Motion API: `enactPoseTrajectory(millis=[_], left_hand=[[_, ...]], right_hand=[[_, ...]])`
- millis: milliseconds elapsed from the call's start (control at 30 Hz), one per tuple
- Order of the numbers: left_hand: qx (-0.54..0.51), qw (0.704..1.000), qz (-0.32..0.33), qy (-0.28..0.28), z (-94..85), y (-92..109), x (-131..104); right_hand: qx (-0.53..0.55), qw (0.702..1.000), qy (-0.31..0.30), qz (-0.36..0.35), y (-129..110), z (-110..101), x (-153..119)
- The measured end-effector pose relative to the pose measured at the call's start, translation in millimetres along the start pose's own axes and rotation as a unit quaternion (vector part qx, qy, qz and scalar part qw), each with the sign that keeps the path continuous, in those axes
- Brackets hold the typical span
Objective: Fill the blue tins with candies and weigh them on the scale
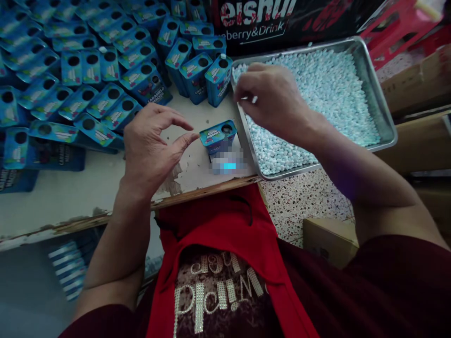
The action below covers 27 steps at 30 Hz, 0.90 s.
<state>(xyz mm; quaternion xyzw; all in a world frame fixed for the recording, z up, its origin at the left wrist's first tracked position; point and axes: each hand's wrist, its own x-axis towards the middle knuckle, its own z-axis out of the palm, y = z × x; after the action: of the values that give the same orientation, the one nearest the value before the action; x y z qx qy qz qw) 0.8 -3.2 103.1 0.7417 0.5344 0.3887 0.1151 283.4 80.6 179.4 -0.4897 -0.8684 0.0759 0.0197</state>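
Observation:
A blue candy tin [213,136] with a round dark opening in its top stands near the table's front edge. Directly below it is a pixelated patch with a bright cyan strip, too obscured to name. My left hand [155,141] is at the tin's left, thumb and forefinger apart in a curve; the thumb tip is right by the tin's edge, and I cannot tell if it touches. Over the left side of a metal tray [390,123] full of pale blue and white candies [338,94], my right hand [271,101] has its fingertips pinched, a small pale candy [254,99] showing at them.
Many similar blue tins [91,65] crowd the left and back of the worn white table [95,183]. Behind the tray hangs a black printed banner [257,23]. A red plastic crate [394,28] and cardboard boxes [419,84] are at the right.

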Motion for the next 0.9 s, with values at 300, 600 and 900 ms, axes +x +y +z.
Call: enactPoseTrajectory(millis=[300,600,900], left_hand=[[-0.001,0.995,-0.096,-0.002,-5.1,-28,-24],[0.016,0.986,-0.164,-0.008,87.7,-90,-6],[0.058,0.986,-0.157,-0.029,109.9,-100,-7]], right_hand=[[0.027,0.995,-0.083,-0.042,89,96,-87],[0.338,0.929,-0.029,0.151,105,80,-74],[0.682,0.659,0.013,0.317,86,77,-73]])
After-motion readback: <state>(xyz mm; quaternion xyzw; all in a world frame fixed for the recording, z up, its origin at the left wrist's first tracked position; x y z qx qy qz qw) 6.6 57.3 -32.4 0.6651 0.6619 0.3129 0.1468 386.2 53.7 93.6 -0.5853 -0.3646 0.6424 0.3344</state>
